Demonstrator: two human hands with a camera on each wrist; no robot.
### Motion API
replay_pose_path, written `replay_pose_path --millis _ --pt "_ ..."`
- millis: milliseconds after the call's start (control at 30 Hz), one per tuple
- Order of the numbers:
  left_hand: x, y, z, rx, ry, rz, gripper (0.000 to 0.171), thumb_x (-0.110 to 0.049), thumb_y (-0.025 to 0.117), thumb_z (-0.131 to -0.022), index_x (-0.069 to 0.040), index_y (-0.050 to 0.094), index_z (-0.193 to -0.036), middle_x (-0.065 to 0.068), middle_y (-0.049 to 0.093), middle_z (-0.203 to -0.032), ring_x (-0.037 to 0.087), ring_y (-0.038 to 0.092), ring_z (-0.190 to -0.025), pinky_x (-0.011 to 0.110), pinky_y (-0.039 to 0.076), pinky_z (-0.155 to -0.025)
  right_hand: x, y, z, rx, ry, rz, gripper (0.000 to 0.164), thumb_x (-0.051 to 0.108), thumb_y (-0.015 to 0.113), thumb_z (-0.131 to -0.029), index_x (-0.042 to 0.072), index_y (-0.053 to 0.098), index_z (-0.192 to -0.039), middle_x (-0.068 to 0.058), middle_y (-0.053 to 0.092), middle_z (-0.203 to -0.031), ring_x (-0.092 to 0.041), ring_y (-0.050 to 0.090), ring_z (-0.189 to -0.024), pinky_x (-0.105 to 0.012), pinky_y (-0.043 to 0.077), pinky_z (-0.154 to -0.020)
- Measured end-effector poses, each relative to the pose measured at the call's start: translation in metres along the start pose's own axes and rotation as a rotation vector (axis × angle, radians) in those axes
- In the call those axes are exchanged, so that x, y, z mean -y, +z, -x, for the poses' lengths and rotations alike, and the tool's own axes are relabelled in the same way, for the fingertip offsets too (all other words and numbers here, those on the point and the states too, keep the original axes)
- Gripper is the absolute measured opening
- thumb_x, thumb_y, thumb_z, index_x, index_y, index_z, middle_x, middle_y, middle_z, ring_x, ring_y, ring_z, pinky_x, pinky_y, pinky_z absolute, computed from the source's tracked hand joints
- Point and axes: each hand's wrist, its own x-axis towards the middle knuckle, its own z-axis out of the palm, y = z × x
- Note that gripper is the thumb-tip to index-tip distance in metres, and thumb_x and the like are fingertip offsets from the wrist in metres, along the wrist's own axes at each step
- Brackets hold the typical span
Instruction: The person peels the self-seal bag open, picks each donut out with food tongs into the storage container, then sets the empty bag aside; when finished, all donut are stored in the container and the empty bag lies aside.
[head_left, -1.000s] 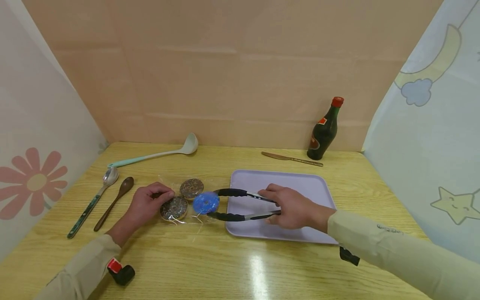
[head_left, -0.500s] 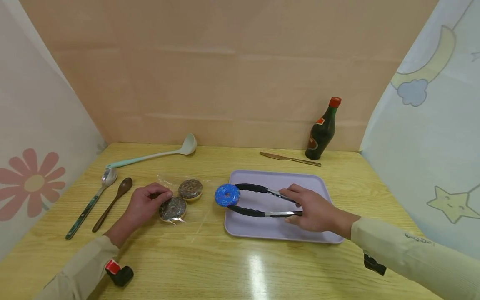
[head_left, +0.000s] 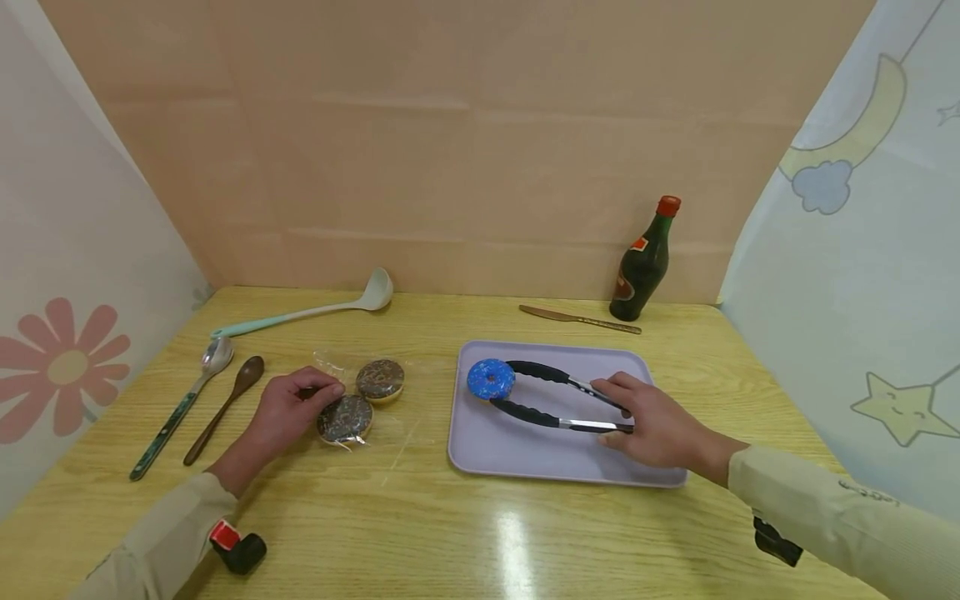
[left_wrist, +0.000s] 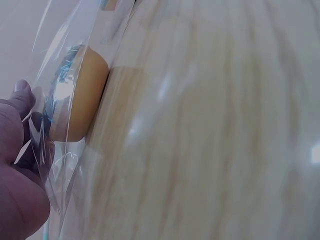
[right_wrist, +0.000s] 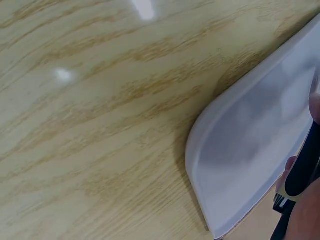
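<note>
Plastic wrap [left_wrist: 65, 161] seems pinched by left hand [head_left: 291, 410]; right hand [head_left: 654, 422] grips tongs [head_left: 550, 373] (rear hidden).

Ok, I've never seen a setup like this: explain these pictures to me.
There's no machine, just a person working bare-handed. The wide picture is filmed from the person's head, the two close ones from each wrist. The left grip pinches clear plastic around two brown donuts. The right grip holds tongs clasping a blue donut at the left end of the tray; whether it touches the tray, I can't tell. Also on the table are a ladle, a metal spoon, a brown spoon, a knife and a dark bottle.
</note>
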Motion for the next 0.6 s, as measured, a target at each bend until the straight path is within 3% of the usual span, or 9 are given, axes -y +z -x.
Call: replay_pose_path --millis 600 --pt "0.0012 0.0015 -0.0005 0.003 0.008 0.034 0.005 0.013 0.066 -0.083 0.009 0.069 -0.084 0.018 0.064 -0.078 0.011 0.058 -0.069 0.019 0.046 -0.059 -0.0099 0.0080 -0.0014 -0.014 0.047 0.022 0.060 0.023 0.078 -0.078 0.001 0.055 -0.128 -0.003 0.053 -0.109 -0.017 0.048 -0.081 -0.035 0.041 -0.070"
